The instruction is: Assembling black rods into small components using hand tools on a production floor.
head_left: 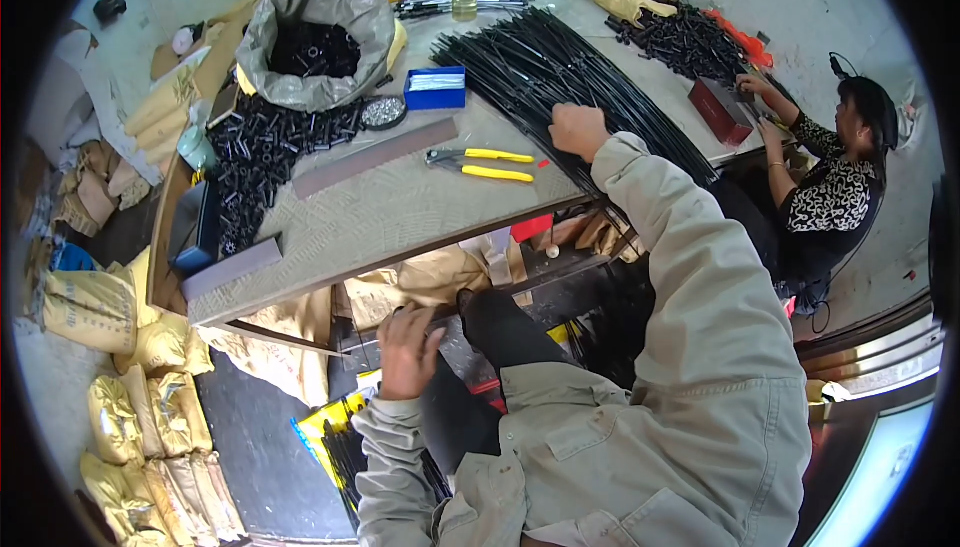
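My right hand (578, 131) rests on the big heap of thin black rods (540, 62) on the table, its fingers curled in; whatever they grip is hidden. My left hand (405, 352) is held over my lap, below the table's front edge, with fingers apart and nothing in it. Pliers with yellow handles (485, 157) lie on the tabletop to the left of my right hand. Further left is a long flat grey bar (375, 159). Black rods in a yellow wrapper (335, 427) stand beside my legs.
A grey sack (265, 57) of black parts stands at the back left, above a pile of short black tubes (265, 152). Near it are a round dish of small metal pieces (383, 113) and a blue box (435, 89). A co-worker (835, 167) sits at the right.
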Motion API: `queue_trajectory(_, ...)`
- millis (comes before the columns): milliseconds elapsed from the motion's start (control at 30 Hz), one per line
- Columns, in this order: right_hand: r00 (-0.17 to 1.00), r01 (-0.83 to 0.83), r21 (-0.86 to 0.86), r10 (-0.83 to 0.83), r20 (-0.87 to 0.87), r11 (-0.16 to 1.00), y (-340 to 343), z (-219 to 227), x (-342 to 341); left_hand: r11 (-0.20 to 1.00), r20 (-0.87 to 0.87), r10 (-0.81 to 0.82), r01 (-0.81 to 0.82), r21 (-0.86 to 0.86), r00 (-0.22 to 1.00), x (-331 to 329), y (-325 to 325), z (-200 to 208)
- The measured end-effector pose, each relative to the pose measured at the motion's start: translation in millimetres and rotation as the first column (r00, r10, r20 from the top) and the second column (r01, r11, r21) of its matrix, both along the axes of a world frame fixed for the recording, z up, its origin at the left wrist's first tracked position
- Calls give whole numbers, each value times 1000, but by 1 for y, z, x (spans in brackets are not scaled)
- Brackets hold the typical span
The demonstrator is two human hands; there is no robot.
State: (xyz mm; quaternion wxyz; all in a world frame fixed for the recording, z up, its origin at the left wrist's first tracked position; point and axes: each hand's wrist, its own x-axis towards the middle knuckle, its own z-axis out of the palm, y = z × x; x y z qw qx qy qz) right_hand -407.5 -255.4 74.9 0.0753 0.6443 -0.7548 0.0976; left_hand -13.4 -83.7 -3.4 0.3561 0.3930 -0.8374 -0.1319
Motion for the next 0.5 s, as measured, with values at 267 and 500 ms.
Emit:
queue_trajectory(267,974,2,-258,56,219,966,-12,-4,-35,926,274,-320,361,-114,907,-104,-45,58)
queue_trajectory(500,569,-96,-28,78,818,995,-3,37,-16,916,322,-265,342,-210,909,-213,-116,48)
